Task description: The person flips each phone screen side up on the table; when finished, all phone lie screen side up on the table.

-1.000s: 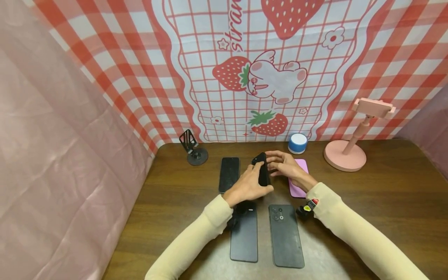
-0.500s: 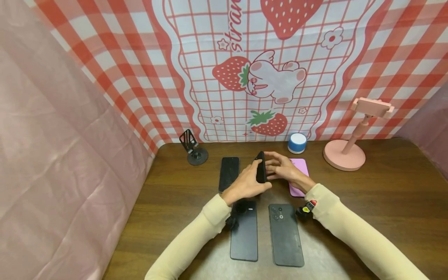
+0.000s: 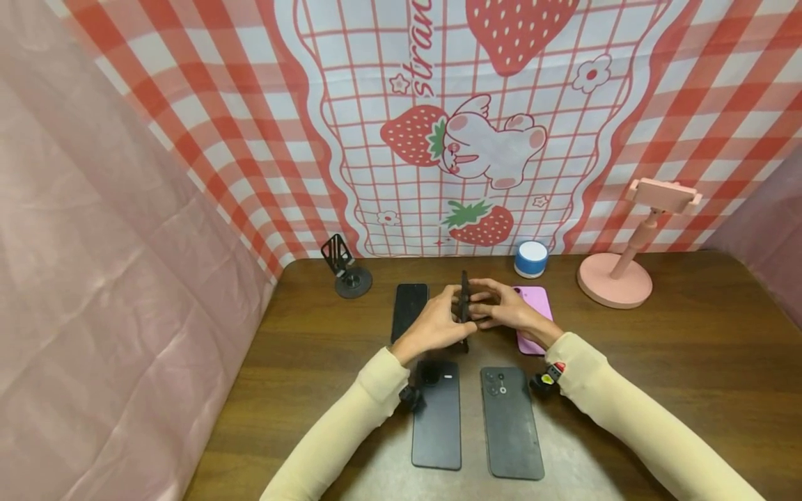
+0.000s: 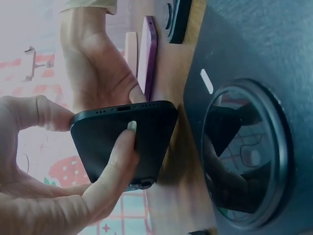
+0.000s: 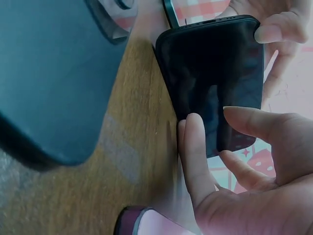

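Note:
A black phone stands on its long edge between the two hands, seen nearly edge-on in the head view. My left hand grips it from the left, with a finger lying on the black back in the left wrist view. Reaching in from the right, my right hand has its fingertips against the dark screen and by its edge in the right wrist view. A pink phone lies partly beneath the right forearm. Just left of the left hand lies another black phone, screen up.
Nearer the front lie a dark phone and a grey-black phone, backs up. Along the back of the wooden table stand a black phone stand, a blue-and-white round tub and a pink phone stand.
The held phone has turned from showing its back to nearly edge-on, and both hands have shifted slightly left with it. The right fingers have come to its screen side. The other phones stay put.

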Tool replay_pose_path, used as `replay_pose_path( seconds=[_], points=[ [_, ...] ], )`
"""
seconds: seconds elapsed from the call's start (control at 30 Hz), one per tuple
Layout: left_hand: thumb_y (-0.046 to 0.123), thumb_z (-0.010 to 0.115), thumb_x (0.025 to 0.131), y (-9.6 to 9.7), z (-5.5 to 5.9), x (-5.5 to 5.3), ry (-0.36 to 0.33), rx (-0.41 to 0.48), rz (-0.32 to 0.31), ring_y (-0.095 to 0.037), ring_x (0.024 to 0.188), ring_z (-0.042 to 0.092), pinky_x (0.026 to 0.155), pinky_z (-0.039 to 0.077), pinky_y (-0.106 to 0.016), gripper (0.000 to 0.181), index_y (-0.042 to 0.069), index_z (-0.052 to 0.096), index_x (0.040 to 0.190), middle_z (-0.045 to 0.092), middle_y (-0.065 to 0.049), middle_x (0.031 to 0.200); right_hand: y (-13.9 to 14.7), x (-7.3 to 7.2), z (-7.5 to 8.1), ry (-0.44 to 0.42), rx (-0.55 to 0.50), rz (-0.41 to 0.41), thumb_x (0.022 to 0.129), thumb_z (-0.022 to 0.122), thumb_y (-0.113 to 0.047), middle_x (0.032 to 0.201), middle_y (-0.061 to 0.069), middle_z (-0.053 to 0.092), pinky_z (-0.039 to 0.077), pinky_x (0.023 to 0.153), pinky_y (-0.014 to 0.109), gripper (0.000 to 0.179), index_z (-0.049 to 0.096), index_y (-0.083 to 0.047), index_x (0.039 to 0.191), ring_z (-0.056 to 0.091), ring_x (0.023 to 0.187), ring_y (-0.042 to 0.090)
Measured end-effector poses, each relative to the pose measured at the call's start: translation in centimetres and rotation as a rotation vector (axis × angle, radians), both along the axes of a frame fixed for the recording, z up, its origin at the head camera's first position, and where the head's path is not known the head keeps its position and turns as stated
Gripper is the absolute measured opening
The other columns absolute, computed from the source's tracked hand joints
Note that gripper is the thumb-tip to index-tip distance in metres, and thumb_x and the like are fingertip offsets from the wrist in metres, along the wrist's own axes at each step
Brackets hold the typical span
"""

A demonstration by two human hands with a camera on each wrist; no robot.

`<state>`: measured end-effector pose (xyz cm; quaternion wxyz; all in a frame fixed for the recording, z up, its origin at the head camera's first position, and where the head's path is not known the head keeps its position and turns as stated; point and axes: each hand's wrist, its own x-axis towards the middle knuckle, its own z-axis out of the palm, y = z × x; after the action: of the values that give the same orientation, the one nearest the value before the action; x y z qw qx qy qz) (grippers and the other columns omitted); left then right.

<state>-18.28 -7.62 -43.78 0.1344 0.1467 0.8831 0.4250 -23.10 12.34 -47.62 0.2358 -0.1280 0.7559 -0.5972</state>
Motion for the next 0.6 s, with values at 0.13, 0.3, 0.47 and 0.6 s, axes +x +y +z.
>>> replay_pose_path(
  seconds=[0.13,0.3,0.47,0.6],
  points=[
    [0.018,0.07,0.092,-0.3,0.0,-0.2,-0.027,0.031,0.01,-0.02,0.095,0.072,0.072,0.059,-0.028,0.076,0.003,0.035,0.159,0.064,-0.018,0.128,0.0,0.1,0.0,0.016,0.006,-0.012,0.1,0.065,-0.004,0.146,0.039,0.048,0.063,0.076,0.032,0.067,0.034,0.003,0.158,0.071,0.094,0.02],
    [0.013,0.07,0.092,-0.8,0.1,-0.4,-0.094,0.083,0.013,-0.018,0.085,0.073,0.068,0.061,-0.031,0.078,0.005,0.033,0.16,0.061,-0.019,0.126,-0.1,0.0,0.1,0.025,0.034,-0.022,0.097,0.068,-0.004,0.146,0.039,0.047,0.063,0.076,0.032,0.07,0.034,0.003,0.158,0.071,0.092,0.021],
    [0.008,0.071,0.091,-1.3,0.0,-0.5,-0.133,0.114,0.025,-0.023,0.092,0.075,0.073,0.064,-0.039,0.077,0.006,0.034,0.159,0.059,-0.021,0.126,-0.3,0.1,0.3,0.049,0.081,-0.022,0.094,0.072,-0.006,0.146,0.039,0.046,0.063,0.076,0.034,0.074,0.035,0.003,0.158,0.07,0.095,0.024],
    [0.009,0.07,0.091,-1.7,0.0,-0.5,-0.125,0.091,0.016,-0.028,0.103,0.074,0.078,0.062,-0.037,0.077,0.007,0.034,0.159,0.06,-0.02,0.129,-0.4,0.1,0.3,0.06,0.102,-0.036,0.093,0.073,-0.005,0.146,0.039,0.047,0.063,0.074,0.033,0.074,0.036,0.006,0.156,0.069,0.091,0.022]
  ],
)
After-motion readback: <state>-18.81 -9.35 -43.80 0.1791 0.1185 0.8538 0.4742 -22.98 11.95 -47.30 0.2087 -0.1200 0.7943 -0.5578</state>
